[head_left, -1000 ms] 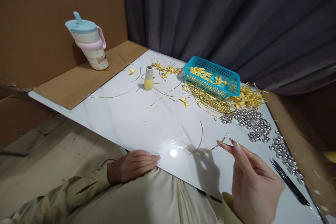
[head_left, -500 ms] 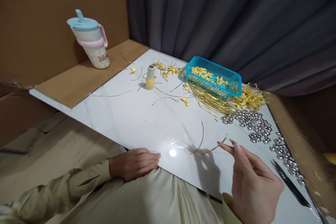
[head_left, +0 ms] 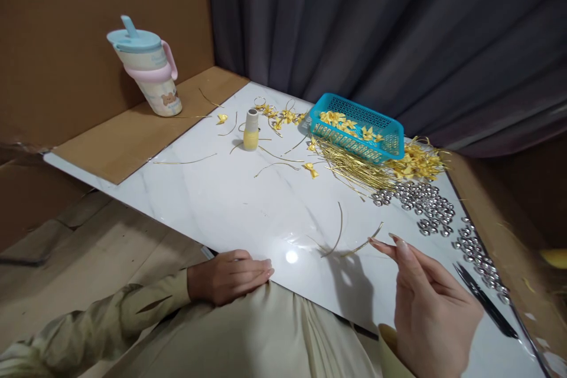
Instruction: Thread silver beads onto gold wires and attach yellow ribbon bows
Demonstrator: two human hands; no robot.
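My left hand [head_left: 234,276] rests at the table's near edge, over the lap, with its fingers stretched out side by side and nothing seen in them. Raised above the right front of the table is my right hand [head_left: 432,301], thumb and forefinger apart, with nothing visible between them. Its forefinger tip appears beside a short curved gold cord [head_left: 365,242]; whether they touch I cannot tell. A second gold cord [head_left: 340,227] lies just left of that one. Black tweezers [head_left: 487,304] lie right of this hand.
A blue basket [head_left: 358,124] holds yellow ribbon bows. Beside it lie a bundle of gold cords [head_left: 354,166], more yellow bows [head_left: 416,160] and many silver bells or beads [head_left: 425,204]. A small yellow-and-white bottle [head_left: 251,131] stands mid-table; a lidded cup [head_left: 153,68] stands on cardboard.
The view has shifted slightly, moving the table things a little left in the picture. Both hands keep nearly the same pose.
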